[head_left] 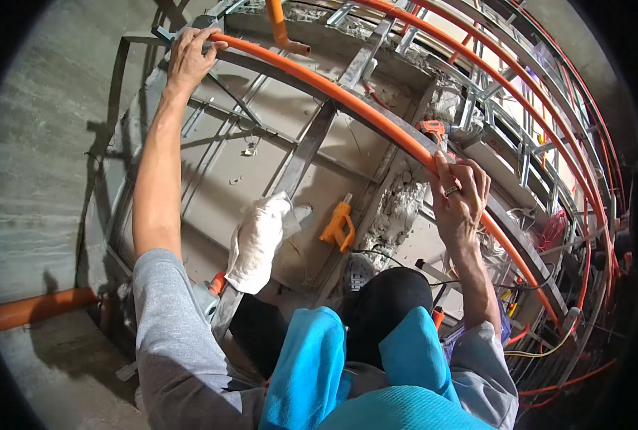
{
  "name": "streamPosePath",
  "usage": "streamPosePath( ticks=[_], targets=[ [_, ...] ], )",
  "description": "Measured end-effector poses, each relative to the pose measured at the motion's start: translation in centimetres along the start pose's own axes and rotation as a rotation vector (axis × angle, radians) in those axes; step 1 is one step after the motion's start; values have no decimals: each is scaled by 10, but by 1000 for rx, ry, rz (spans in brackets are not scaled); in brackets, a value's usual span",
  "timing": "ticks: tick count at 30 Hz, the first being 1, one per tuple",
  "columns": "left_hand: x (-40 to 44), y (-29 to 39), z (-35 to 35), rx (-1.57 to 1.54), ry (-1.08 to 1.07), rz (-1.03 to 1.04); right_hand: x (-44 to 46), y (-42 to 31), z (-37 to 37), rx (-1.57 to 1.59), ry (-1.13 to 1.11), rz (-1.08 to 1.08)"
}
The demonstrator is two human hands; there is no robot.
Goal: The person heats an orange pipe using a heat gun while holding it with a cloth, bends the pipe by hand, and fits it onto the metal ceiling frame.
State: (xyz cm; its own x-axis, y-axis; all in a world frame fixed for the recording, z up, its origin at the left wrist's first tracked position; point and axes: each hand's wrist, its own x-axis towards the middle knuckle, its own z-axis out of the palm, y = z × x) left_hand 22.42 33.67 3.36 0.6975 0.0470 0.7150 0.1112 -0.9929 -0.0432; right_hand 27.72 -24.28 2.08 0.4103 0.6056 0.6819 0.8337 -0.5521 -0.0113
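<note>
Head view: your left hand (194,56) and right hand (460,197) hold a long, round orange plastic pipe (333,90) along a grey metal bar (521,242).

Your left hand pinches the pipe's far end, fingers curled over it; your right hand pinches it between thumb and fingers farther along. Its long axis slants from your left hand, ahead of you, through your right and on past it; lens distortion leaves its true bend unclear. An even grip at both points should steady it without twisting. A red-and-black power drill (433,129) sits just beyond your right hand.
</note>
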Motion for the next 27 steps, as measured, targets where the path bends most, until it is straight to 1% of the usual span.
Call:
streamPosePath(
  ticks=[5,10,12,13,14,16,18,21,25,27],
  targets=[
    [-2,1,3,4,49,21,5,3,-5,-11,-65,-86],
    [-3,7,1,85,80,24,11,9,-9,-14,-135,-157],
    [-4,6,2,57,46,-21,13,13,-7,72,-159,-149],
    [-5,4,3,32,31,-27,11,13,-5,173,-171,-98],
    [-5,1,3,11,20,-33,11,14,-2,183,-163,-108],
    [-6,-1,1,51,48,37,8,11,1,201,-115,-84],
    [-5,-3,-3,-11,53,78,7,7,0,204,-111,-52],
    [-7,-4,-9,-34,15,82,4,9,2,214,-116,-21],
    [-2,-7,-5,-18,40,76,5,11,1,233,-125,-47],
    [-2,-11,1,-13,-18,33,0,14,3,289,-100,-34]
  ],
)
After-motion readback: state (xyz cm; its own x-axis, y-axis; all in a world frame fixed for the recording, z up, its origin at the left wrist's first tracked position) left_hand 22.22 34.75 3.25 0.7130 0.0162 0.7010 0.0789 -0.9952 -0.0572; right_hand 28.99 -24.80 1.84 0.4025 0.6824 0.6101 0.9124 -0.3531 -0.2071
